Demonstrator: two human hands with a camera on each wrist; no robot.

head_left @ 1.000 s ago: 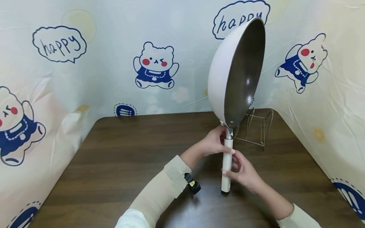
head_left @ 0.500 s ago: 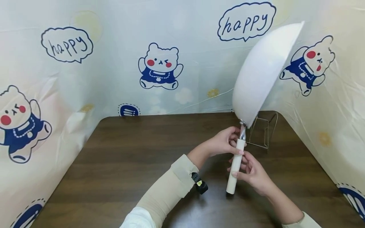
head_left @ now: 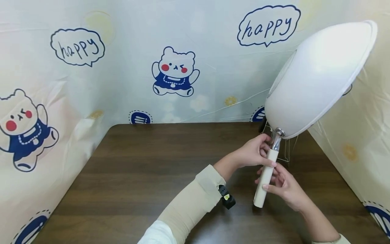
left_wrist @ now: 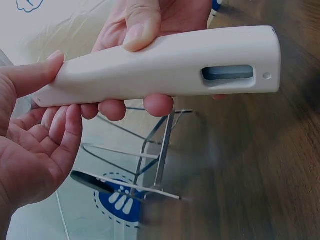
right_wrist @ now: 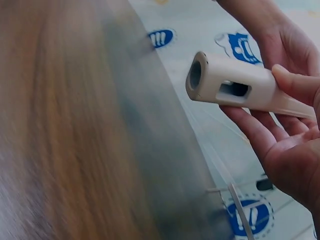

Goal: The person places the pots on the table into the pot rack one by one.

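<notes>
Compared with a second ago, the pan (head_left: 317, 74) has turned its white underside to the camera and leans right, above the wire rack (head_left: 281, 149). Left hand (head_left: 254, 154) fingers pinch the handle (head_left: 266, 176) near the pan; right hand (head_left: 283, 186) fingers curl around it lower down, probably loosely.

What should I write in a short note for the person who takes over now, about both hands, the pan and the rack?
Left hand: grips the top of the pan handle, near the metal neck.
Right hand: holds the handle lower down, fingers curled round it.
Pan: in the air, tilted to the right, white underside toward the camera, over the right back corner of the table.
Wire rack: stands empty on the table behind the handle.
Done: pan lifted and held over the rack.
Left: the pan is not yet in the rack; probably lower it in.
</notes>
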